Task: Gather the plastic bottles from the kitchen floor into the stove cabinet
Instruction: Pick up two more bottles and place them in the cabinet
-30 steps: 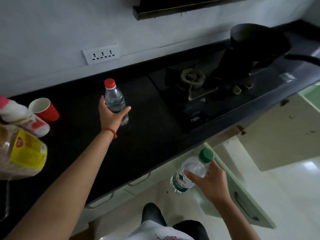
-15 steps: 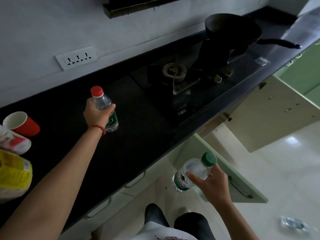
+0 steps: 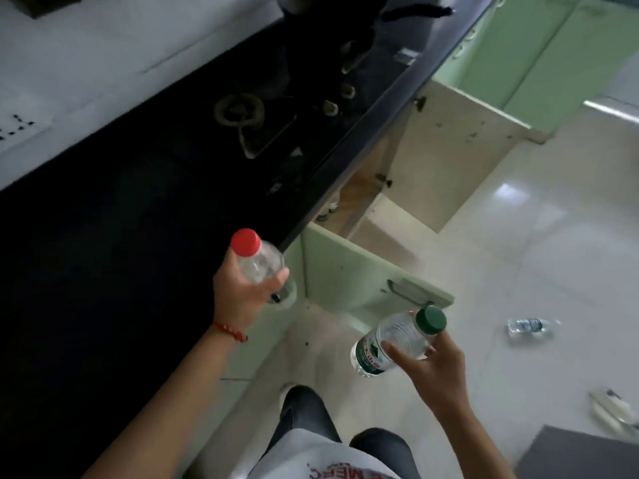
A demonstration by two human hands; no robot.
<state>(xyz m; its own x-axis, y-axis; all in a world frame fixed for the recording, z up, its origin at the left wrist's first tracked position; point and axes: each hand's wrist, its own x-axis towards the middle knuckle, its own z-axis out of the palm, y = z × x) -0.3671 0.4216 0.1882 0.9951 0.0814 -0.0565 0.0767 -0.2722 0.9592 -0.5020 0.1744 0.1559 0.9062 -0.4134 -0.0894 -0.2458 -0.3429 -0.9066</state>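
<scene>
My left hand [image 3: 242,295] grips a clear plastic bottle with a red cap [image 3: 261,262], held in the air just past the front edge of the black counter [image 3: 103,236]. A clear bottle with a green cap and green label [image 3: 394,344] is in my right hand [image 3: 435,368], low over the floor. Both pale green doors of the stove cabinet [image 3: 366,205] stand open below the gas stove [image 3: 249,122]; its inside is mostly hidden. Another clear bottle [image 3: 527,326] lies on its side on the white floor to the right.
The near cabinet door [image 3: 363,278] juts out between my two hands. The far door [image 3: 449,150] swings out toward the room. A dark pan's handle [image 3: 415,10] sticks out over the counter. A white object [image 3: 612,409] and a grey mat [image 3: 581,454] lie at the bottom right.
My left hand has lifted the red-capped bottle off the counter and carried it right, past the counter's edge. My view has swung right and down, showing the floor and open cabinet.
</scene>
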